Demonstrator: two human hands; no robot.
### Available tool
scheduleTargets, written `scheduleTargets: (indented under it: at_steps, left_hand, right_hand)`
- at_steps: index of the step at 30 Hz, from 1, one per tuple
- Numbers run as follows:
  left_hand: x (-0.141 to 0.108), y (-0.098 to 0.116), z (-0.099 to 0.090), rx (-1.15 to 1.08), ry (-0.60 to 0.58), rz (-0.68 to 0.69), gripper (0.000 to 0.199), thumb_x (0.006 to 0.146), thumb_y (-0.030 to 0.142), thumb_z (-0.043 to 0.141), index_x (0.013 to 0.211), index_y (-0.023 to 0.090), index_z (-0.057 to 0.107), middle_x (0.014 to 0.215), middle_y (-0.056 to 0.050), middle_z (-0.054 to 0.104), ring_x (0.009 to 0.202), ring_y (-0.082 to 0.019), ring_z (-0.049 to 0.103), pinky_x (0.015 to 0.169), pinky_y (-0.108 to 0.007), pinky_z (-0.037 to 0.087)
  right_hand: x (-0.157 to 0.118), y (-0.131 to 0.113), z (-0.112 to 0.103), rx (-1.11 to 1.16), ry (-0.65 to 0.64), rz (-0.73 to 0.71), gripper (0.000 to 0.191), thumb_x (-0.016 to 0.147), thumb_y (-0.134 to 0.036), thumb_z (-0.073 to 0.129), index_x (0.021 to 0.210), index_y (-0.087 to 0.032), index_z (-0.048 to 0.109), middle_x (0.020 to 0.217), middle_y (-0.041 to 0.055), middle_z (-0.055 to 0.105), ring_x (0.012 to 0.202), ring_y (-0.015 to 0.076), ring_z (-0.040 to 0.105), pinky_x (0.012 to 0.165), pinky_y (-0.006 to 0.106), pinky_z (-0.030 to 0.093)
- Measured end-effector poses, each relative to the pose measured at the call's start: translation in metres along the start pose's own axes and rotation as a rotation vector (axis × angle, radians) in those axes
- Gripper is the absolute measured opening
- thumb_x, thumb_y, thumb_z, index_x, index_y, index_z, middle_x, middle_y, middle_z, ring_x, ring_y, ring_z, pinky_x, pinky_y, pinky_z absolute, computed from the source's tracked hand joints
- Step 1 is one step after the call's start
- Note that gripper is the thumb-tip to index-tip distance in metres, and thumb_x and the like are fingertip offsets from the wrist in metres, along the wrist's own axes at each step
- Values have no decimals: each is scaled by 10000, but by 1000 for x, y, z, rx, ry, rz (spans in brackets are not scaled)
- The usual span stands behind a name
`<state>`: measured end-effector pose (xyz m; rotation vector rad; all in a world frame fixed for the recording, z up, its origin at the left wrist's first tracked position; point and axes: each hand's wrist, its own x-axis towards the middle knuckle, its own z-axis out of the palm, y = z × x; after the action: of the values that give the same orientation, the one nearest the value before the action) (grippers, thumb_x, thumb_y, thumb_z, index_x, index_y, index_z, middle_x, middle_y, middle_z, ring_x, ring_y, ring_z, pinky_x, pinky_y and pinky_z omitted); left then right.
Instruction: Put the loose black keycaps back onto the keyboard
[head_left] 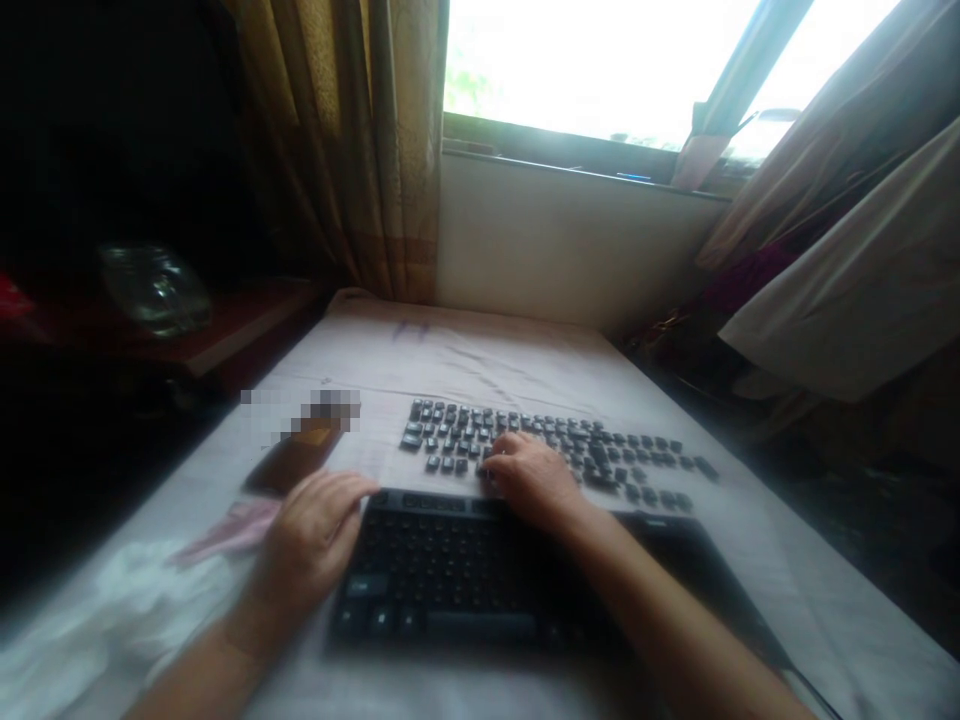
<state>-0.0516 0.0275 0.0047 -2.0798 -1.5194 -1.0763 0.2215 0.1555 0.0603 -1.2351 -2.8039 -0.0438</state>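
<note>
A black keyboard (pixel 480 625) lies across the front, with most keycaps off its main block and a few larger keys left along the lower left. My left hand (pixel 311 530) holds the upper left corner, its fingers curved over the edge. Beyond the keyboard, loose black keycaps (pixel 465 420) are laid out in rows on the cloth. My right hand (pixel 532 478) reaches over the keyboard into the nearest rows. Its thumb and forefinger are closed around a keycap (pixel 486 463), which the fingers partly hide. The right forearm covers part of the keyboard.
A pale cloth (pixel 517 350) covers the surface. Left of the keycaps lie a dark brown item (pixel 289 460), partly blurred out, a pink cloth (pixel 232 530) and crumpled white material (pixel 127 610). A glass jar (pixel 157 290) stands farther left. Curtains (pixel 345 130) frame a bright window.
</note>
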Motion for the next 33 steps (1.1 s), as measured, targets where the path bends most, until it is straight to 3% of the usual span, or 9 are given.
scheduleTargets:
  at_steps: [16,27,33]
  left_hand:
    - [0,0,0,-32,3,-22,264,940,158,487,1118,241,663,1045,-27,758,1003,-212,700,999,-432,525]
    - [0,2,1,-39,-4,-59,261,949,178,468,1090,236,680,1025,-36,759,996,-218,700,987,-445,532]
    - [1,4,0,-55,-16,-51,256,944,158,473,1094,236,666,1033,-32,758,994,-214,700,996,-444,523]
  right_hand:
    - [5,2,-7,12,50,29,277,936,-150,554,1014,-259,797,1111,67,736,991,221,663,819,294,512]
    - [35,-40,-8,23,13,-81,196,941,-305,611,1030,-264,781,1123,58,718,1044,223,627,878,307,497]
    - [46,-50,-1,-9,-29,-84,206,915,-361,650,1001,-232,786,1109,79,709,1064,246,607,884,322,493]
